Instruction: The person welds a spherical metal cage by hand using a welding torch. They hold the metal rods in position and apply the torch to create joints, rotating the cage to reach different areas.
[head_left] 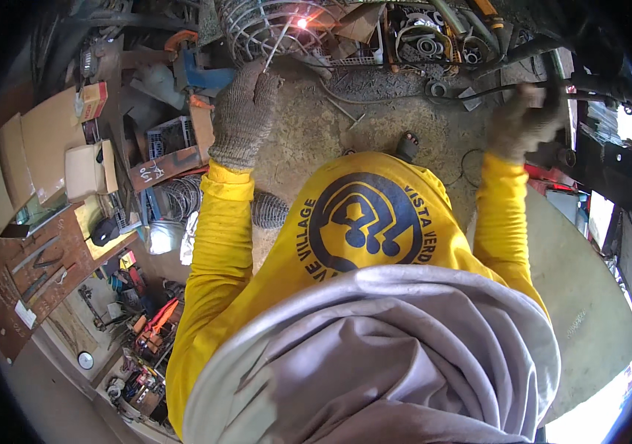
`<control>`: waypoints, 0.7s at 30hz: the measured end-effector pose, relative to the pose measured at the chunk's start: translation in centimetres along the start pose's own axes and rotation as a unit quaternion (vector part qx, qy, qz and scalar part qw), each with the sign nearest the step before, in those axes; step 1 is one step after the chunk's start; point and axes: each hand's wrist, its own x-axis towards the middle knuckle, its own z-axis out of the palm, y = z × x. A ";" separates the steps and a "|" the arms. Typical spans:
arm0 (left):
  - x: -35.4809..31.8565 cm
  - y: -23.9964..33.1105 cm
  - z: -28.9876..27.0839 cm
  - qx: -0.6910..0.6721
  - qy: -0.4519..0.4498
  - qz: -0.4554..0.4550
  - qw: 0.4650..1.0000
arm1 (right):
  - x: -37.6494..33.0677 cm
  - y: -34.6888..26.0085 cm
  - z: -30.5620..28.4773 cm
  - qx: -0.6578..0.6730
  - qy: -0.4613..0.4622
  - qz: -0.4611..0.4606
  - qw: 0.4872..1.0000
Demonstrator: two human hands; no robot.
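My left hand (245,115), in a grey-brown knit glove, is closed around a thin metal rod (277,46). The rod points up and away toward a round wire cage (245,29) at the far middle. Close to the rod's far end, a small bright orange-white glow (302,23) shows at the cage; what it comes from is too small to tell. My right hand (514,126), in a similar glove, is raised at the right and blurred. Its fingers look curled beside a dark upright bar (555,78); what they hold is hidden.
A crate of metal rings and parts (423,44) stands at the far side. A dark cable (375,101) crosses the stained floor (308,133), where a T-shaped metal piece (353,122) lies. Cardboard boxes (49,140) and a tool-strewn bench (49,259) are on the left.
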 end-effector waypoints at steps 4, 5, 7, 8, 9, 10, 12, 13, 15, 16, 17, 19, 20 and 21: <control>-0.1 0.3 -0.1 0.016 -0.004 -0.003 1.000 | -6.9 -6.2 0.2 0.299 -0.183 0.133 0.927; 0.1 0.2 -0.3 0.015 -0.009 0.001 1.000 | -8.0 -6.5 0.2 0.316 -0.261 0.193 0.891; 0.1 0.2 -0.9 0.005 -0.032 -0.015 0.999 | -9.2 -7.1 0.2 0.342 -0.409 0.305 0.789; -0.1 0.3 -1.5 -0.004 -0.050 -0.035 0.998 | -9.4 -7.3 0.3 0.336 -0.448 0.333 0.759; -0.2 0.6 -2.2 -0.012 -0.066 -0.055 0.996 | -9.1 -7.4 0.6 0.330 -0.484 0.358 0.727; -0.4 1.0 -3.0 -0.019 -0.082 -0.081 0.993 | -9.0 -7.2 0.9 0.322 -0.519 0.382 0.693; -0.9 2.1 -5.0 -0.031 -0.111 -0.130 0.985 | -11.0 -6.6 2.7 0.416 -0.525 0.435 0.602; -0.8 2.7 -5.7 -0.060 -0.095 -0.161 0.981 | -11.4 -6.8 3.8 0.425 -0.533 0.438 0.586; -0.5 3.5 -6.8 -0.115 -0.060 -0.219 0.967 | -11.9 -8.0 5.8 0.454 -0.524 0.453 0.561; -0.3 3.0 -7.2 -0.150 -0.033 -0.233 0.960 | -11.6 -9.4 6.9 0.476 -0.509 0.459 0.551; 0.3 2.0 -7.3 -0.186 -0.009 -0.245 0.951 | -11.2 -10.8 7.9 0.497 -0.493 0.467 0.540; 2.2 -0.2 -7.1 -0.206 0.046 -0.197 0.957 | -9.7 -13.3 9.4 0.459 -0.502 0.432 0.593; 3.9 -1.4 -6.6 -0.188 0.074 -0.134 0.970 | -9.2 -14.5 10.1 0.439 -0.503 0.414 0.619; 5.6 -2.5 -5.7 -0.169 0.101 -0.075 0.977 | -9.4 -15.1 11.1 0.477 -0.484 0.426 0.598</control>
